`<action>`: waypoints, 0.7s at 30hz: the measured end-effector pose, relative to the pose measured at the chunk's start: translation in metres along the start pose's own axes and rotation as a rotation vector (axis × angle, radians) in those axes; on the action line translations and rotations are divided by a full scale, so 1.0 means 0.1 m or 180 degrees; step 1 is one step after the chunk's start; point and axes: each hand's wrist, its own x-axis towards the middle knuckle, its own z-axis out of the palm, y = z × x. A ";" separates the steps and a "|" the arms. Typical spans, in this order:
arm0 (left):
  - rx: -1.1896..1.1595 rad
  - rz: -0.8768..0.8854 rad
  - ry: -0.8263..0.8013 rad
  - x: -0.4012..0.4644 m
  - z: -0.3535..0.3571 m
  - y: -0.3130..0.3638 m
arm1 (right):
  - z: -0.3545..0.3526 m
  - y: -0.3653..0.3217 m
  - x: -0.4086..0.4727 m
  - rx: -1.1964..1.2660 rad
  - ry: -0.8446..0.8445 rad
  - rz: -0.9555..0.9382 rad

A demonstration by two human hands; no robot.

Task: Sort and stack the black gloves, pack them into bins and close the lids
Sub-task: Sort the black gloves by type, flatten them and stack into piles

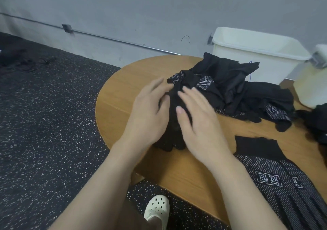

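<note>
Your left hand [150, 113] and right hand [198, 121], fingers spread flat, press a glove stack [172, 134] on the round wooden table [123, 81] (speckled dark floor [44, 123] beside it, grey wall [141, 13] beyond).

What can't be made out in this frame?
- Glove count in the stack: head view, both hands cover it.
- White bin contents: its wall hides the inside.
- Dotted gloves: cut by right edge.
- Second container: blurred, cropped at right.
</note>
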 end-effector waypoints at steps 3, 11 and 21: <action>0.0082 0.0027 -0.0356 -0.16 0.11 -0.08 | 0.05 0.03 -0.05 -0.0138 -0.0613 -0.0019; -0.0276 -0.0197 -0.0401 -0.26 0.20 -0.21 | 0.13 0.05 -0.18 -0.0155 -0.0950 0.0300; -0.0361 -0.0191 -0.0406 -0.30 0.16 -0.23 | 0.01 -0.04 -0.13 -0.0183 -0.1233 0.0433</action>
